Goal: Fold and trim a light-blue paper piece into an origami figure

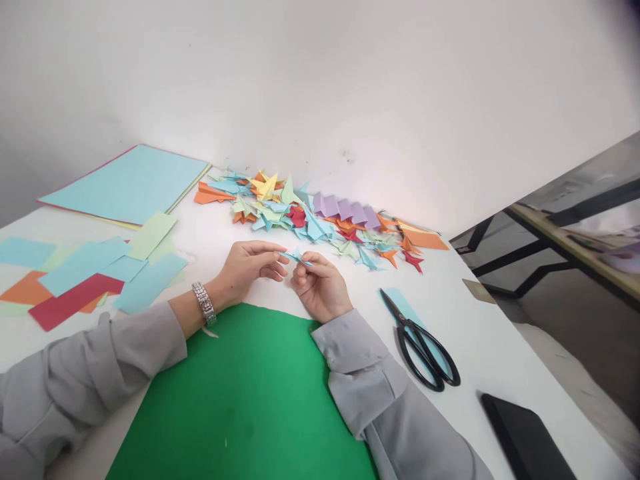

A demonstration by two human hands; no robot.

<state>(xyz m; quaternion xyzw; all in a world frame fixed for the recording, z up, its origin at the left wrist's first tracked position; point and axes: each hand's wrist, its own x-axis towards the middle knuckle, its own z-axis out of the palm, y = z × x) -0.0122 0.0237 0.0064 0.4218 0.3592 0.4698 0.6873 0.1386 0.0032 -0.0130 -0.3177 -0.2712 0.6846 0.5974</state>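
Note:
My left hand [249,264] and my right hand [320,285] meet above the white table [500,340], both pinching a small folded light-blue paper piece [296,257] between fingertips. The left wrist wears a metal watch [204,303]. Both arms are in grey sleeves and rest over a large green sheet [245,400] lying at the near edge. Behind the hands stretches a pile of folded paper shapes [310,217] in blue, yellow, orange, red and purple.
Black scissors [425,343] lie on a light-blue strip to the right. A dark flat object [525,437] sits at the near right corner. Cut coloured paper pieces [85,277] and a stack of large sheets [130,183] are on the left. The table's right edge drops to the floor.

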